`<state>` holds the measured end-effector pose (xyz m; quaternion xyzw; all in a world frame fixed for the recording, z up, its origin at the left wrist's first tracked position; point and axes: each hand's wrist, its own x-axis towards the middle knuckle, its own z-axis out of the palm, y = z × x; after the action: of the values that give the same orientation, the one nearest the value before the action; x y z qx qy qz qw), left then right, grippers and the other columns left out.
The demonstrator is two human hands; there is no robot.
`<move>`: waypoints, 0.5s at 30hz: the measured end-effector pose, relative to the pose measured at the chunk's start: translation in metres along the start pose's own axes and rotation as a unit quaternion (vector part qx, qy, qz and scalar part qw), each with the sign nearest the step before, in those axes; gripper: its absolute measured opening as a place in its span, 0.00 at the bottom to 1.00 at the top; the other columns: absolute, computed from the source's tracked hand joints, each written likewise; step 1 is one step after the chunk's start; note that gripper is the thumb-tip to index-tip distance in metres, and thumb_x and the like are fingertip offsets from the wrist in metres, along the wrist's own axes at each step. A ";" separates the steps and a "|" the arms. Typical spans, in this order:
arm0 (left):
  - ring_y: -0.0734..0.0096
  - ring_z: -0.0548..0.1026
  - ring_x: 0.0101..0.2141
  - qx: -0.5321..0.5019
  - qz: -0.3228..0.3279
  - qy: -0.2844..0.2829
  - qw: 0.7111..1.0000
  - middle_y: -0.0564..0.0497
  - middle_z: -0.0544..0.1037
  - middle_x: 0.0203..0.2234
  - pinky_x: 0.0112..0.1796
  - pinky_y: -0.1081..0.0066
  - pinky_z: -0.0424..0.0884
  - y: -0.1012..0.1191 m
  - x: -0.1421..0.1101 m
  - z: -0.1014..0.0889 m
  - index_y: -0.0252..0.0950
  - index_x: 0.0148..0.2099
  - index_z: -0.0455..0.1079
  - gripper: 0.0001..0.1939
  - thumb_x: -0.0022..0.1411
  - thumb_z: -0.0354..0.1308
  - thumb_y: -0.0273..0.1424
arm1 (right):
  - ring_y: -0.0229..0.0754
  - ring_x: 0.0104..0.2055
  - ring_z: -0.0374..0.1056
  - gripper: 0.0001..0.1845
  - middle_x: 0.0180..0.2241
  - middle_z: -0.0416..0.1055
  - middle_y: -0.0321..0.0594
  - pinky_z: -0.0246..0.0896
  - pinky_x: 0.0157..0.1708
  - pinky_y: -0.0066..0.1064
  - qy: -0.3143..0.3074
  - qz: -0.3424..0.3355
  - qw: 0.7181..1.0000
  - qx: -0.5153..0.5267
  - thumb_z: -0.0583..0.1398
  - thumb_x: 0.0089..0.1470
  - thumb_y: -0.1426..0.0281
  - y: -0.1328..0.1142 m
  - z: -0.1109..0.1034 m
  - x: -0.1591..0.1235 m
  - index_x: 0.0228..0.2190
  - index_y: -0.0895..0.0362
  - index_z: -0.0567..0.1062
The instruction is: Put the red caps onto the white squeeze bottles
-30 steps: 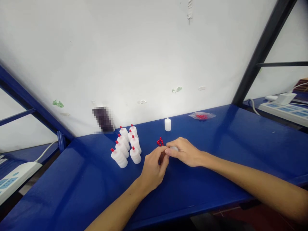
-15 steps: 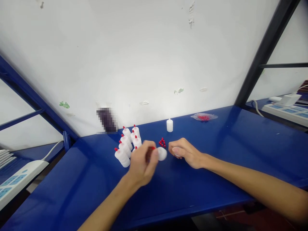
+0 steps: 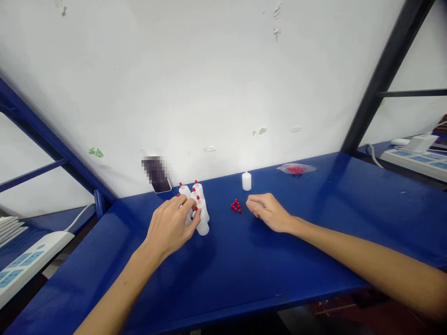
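Note:
My left hand (image 3: 172,221) is at the cluster of small white bottles, its thumb and index finger closed about the red cap of the front right bottle (image 3: 202,227). Several of these bottles stand upright in two rows with red caps on their tips; my hand hides part of the left row. My right hand (image 3: 267,211) is curled closed above the blue table, and what its fingers hold, if anything, is hidden. Just left of it lie several loose red caps (image 3: 236,205). A single white bottle (image 3: 246,181) without a red cap stands behind them.
A clear plastic bag (image 3: 296,169) with red pieces lies at the table's back edge. A phone (image 3: 162,185), partly pixelated, leans on the white wall. White power strips (image 3: 35,260) are on either side, beyond the blue and black frame posts. The blue table (image 3: 237,274) has a front edge nearby.
My left hand has carried a red-capped white bottle left to the cluster. My right hand has risen slightly, and the white thing that showed in it is no longer visible.

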<state>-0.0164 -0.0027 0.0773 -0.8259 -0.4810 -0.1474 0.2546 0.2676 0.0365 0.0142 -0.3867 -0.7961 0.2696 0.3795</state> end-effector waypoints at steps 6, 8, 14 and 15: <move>0.63 0.71 0.30 -0.029 0.011 0.112 0.993 0.47 0.74 0.29 0.34 0.64 0.64 0.012 0.004 -0.012 0.35 0.39 0.71 0.10 0.65 0.53 0.35 | 0.35 0.22 0.54 0.26 0.18 0.59 0.32 0.48 0.26 0.28 0.017 0.017 1.000 -0.007 0.49 0.64 0.56 0.006 0.000 0.004 0.19 0.57 0.63; 0.66 0.71 0.30 -0.125 0.029 0.131 0.983 0.48 0.73 0.29 0.34 0.67 0.66 0.035 0.005 -0.008 0.35 0.39 0.70 0.09 0.66 0.51 0.32 | 0.35 0.22 0.56 0.27 0.19 0.60 0.32 0.49 0.26 0.28 0.016 0.023 0.999 0.021 0.48 0.64 0.54 0.009 0.000 0.005 0.20 0.57 0.64; 0.64 0.77 0.33 -0.156 0.019 -0.125 0.980 0.46 0.74 0.41 0.31 0.68 0.72 0.097 0.024 0.039 0.35 0.52 0.66 0.13 0.69 0.46 0.27 | 0.34 0.20 0.54 0.28 0.17 0.58 0.31 0.49 0.23 0.28 0.094 0.045 0.988 0.112 0.55 0.58 0.48 0.010 -0.003 0.009 0.18 0.57 0.65; 0.63 0.78 0.33 -0.141 0.007 -0.153 0.978 0.45 0.73 0.42 0.31 0.67 0.73 0.100 0.029 0.046 0.35 0.55 0.65 0.14 0.70 0.46 0.27 | 0.33 0.20 0.53 0.28 0.16 0.58 0.31 0.48 0.22 0.28 0.114 0.050 0.985 0.116 0.58 0.56 0.48 0.009 -0.004 0.010 0.18 0.57 0.65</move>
<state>0.0846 0.0031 0.0258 -0.8694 -0.4831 -0.0838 0.0603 0.2704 0.0498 0.0139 -0.4074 -0.6909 0.3328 0.4959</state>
